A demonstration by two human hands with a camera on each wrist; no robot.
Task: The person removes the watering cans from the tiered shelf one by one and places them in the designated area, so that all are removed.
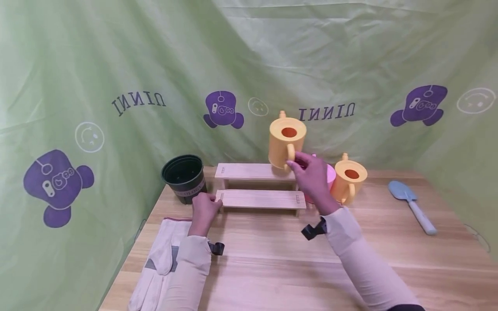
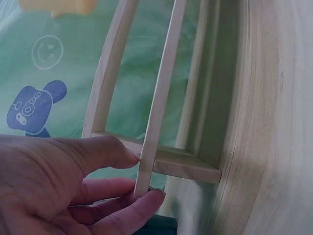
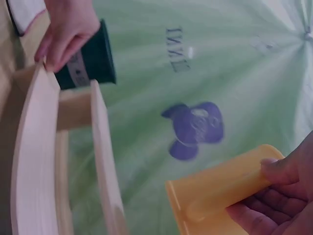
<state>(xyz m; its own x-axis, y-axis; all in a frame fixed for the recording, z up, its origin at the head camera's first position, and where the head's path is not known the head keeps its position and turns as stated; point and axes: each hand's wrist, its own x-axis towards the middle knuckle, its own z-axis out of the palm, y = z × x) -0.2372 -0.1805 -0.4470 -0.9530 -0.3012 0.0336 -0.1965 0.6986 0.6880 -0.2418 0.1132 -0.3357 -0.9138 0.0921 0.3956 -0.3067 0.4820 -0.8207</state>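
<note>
Bright, even, soft-shadowed light; both wrist views blurred (edges bent by wide-angle distortion).

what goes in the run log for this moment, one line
left hand: grips wooden shelf end | right hand: holds yellow watering can handle, above shelf

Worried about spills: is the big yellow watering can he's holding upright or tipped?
Upright: the large yellow plastic watering can shows its round opening facing up, gripped by its handle in the right hand.

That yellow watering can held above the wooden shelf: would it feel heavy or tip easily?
The yellow watering can is probably light: the right hand holds it aloft by the handle alone. It looks like stiff plastic, so unlikely to flex. Its broad, squat body suggests it would stand steadily on the wooden shelf.
</note>
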